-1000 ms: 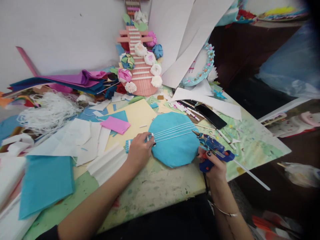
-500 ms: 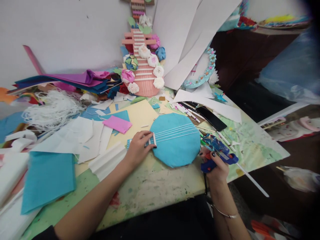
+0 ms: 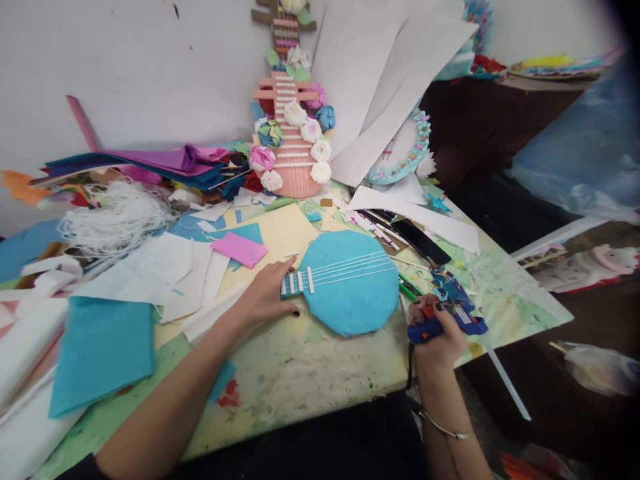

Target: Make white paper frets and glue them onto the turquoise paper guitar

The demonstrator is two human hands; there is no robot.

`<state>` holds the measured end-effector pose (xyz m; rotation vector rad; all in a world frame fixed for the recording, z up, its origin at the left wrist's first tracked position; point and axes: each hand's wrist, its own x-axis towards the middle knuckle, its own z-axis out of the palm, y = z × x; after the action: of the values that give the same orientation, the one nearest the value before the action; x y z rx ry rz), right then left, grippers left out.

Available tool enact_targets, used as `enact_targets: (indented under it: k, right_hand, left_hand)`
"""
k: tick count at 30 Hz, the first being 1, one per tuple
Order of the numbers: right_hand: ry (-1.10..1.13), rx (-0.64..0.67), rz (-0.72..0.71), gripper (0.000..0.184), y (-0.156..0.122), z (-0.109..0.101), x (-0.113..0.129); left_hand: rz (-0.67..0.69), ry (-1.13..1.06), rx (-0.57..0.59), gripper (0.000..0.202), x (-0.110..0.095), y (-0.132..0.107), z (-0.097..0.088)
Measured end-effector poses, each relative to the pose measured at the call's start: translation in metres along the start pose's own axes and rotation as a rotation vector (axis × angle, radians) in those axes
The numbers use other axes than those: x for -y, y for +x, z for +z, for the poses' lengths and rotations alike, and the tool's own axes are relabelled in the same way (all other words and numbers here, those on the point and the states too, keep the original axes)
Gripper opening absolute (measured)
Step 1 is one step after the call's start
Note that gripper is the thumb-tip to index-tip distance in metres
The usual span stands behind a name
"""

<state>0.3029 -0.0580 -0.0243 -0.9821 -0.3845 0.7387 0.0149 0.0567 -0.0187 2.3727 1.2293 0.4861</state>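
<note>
The left hand [image 3: 267, 293] spreads loosely around the neck [image 3: 296, 283], clasping nothing, and hides its left end. In the middle, the blue paper lute [image 3: 353, 303] already bears white strings [image 3: 350, 269] and bars [image 3: 310, 280]; its near half looks bare, perhaps unfinished. Rightward, the right hand [image 3: 443, 337] grips a glue gun [image 3: 460, 310], its nozzle hard to make out.

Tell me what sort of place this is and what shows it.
Probably a craft workspace: the right hand holds a glue gun, a blue lute-shaped piece lies on a paint-stained table, and loose white string is heaped nearby.
</note>
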Motion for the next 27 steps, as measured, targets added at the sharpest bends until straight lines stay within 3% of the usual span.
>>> enact_targets:
  k: [2, 5, 8, 13, 18, 23, 27]
  right_hand:
    - [0.000, 0.002, -0.014, 0.018, -0.001, 0.001, -0.001]
    - [-0.010, -0.015, -0.058, 0.020, -0.002, 0.002, -0.002]
    - [-0.040, -0.058, -0.116, 0.024, -0.002, 0.002, -0.004]
    - [-0.183, -0.097, -0.153, 0.023, -0.001, 0.003, -0.008]
    - [-0.408, -0.084, -0.159, 0.025, -0.002, 0.011, -0.010]
    - [-0.729, -0.148, -0.207, 0.021, -0.001, 0.007, 0.014]
    - [-1.238, -0.118, -0.229, 0.023, 0.001, -0.007, 0.025]
  left_hand:
    - [-0.015, 0.063, 0.008, 0.092, 0.002, -0.001, -0.001]
    - [-0.004, 0.048, -0.011, 0.059, 0.005, -0.001, -0.001]
    - [0.011, -0.020, -0.093, 0.039, 0.013, -0.001, -0.007]
    - [-0.142, -0.096, -0.435, 0.045, 0.029, -0.005, -0.027]
    - [-0.289, -0.181, -0.650, 0.051, 0.037, -0.009, -0.044]
    - [-0.310, -0.237, -0.694, 0.048, 0.036, -0.012, -0.044]
    - [-0.277, -0.121, -0.632, 0.044, 0.029, -0.010, -0.034]
